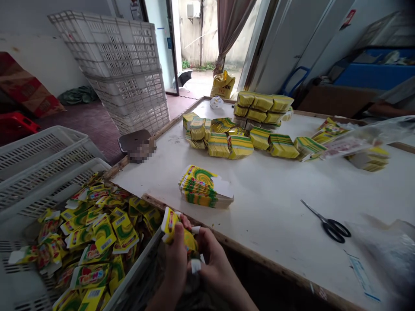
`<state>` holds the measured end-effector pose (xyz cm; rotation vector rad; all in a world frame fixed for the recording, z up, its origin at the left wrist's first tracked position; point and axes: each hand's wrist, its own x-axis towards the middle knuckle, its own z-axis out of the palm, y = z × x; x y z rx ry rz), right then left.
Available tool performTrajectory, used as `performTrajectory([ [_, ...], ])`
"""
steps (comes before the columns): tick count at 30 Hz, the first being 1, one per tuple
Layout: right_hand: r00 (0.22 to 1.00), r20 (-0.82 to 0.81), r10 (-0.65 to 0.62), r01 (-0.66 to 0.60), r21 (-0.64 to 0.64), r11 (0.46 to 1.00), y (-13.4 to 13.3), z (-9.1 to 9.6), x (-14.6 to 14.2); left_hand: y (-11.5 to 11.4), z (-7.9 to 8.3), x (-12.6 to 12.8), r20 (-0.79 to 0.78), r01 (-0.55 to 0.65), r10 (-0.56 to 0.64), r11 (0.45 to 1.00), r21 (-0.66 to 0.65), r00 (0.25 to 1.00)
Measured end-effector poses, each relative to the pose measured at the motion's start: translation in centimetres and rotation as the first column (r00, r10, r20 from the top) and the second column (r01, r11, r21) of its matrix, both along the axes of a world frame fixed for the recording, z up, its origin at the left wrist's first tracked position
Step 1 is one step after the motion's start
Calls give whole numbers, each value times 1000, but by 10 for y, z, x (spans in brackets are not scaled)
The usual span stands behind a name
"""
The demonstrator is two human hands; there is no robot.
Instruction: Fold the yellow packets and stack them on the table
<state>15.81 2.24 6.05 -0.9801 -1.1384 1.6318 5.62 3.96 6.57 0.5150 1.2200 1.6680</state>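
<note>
Left hand (177,259) and right hand (215,264) both grip a yellow box (171,228) just off the tabletop (275,194) edge, beside the crate (48,190); probably tucking a flap, so keep creases square, thumbs firm.

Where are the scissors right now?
In the head view, the scissors lie on the white table, right of centre near its front edge, to the right of the stack of flat yellow cartons and apart from it.

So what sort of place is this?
Likely a small packing workshop: carton bundles on the worktable, a crate of folded cartons, and left hand and right hand holding one carton.
</note>
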Motion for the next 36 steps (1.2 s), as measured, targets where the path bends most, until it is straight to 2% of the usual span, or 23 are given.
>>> performTrajectory([
  [4,999,-17,-42,43,41,998,10,1,18,-6,-8,-2,-161,216,-212,976,8,964],
  [6,994,77,-71,59,141,988,11,2,27,-7,-9,-4,-209,266,-262,964,-13,942],
  [9,939,277,-204,104,337,936,11,1,38,-6,-8,-12,-234,296,-301,954,-56,925],
  [12,876,364,-317,75,547,834,15,4,51,-3,-2,-32,-224,408,-396,913,10,891],
  [14,824,407,-394,1,695,719,17,9,59,-1,7,-51,-259,470,-433,876,104,863],
  [15,797,427,-428,-52,753,656,17,13,61,0,13,-59,-327,510,-452,852,119,830],
  [16,775,446,-447,-110,793,600,16,17,63,0,19,-64,-424,562,-477,822,95,769],
  [18,763,488,-423,-229,817,529,13,25,62,0,30,-68,-623,668,-557,740,-74,549],
  [20,787,500,-363,-295,820,491,7,28,58,0,38,-60,-701,716,-641,644,-270,312],
  [21,798,477,-367,-273,830,486,4,26,55,0,40,-54,-704,719,-668,610,-333,241],
  [22,804,433,-408,-199,842,502,1,23,53,1,40,-48,-706,706,-678,602,-373,205],
  [24,785,297,-543,94,810,578,-2,14,49,1,36,-37,-743,640,-641,655,-402,190],
  [26,798,180,-576,371,605,704,-3,4,47,0,29,-30,-813,571,-552,733,-370,182],
  [27,849,137,-511,409,444,798,-2,1,46,-2,24,-27,-843,569,-511,748,-342,166],
  [28,907,85,-413,377,275,885,-1,-1,44,-4,20,-25,-866,591,-477,746,-307,153],
  [29,952,30,-304,299,117,947,1,-1,42,-7,16,-23,-882,627,-449,730,-271,142],
  [30,978,-22,-209,209,-19,978,2,1,40,-10,12,-21,-895,665,-425,708,-237,133],
  [32,987,-116,-107,83,-194,977,6,6,36,-15,8,-17,-915,708,-384,680,-191,122],
  [34,980,-184,-81,33,-247,968,9,12,33,-18,6,-14,-919,709,-374,681,-182,123],
  [36,971,-225,-81,23,-247,969,10,15,31,-17,8,-13,-901,688,-412,694,-213,136],
])
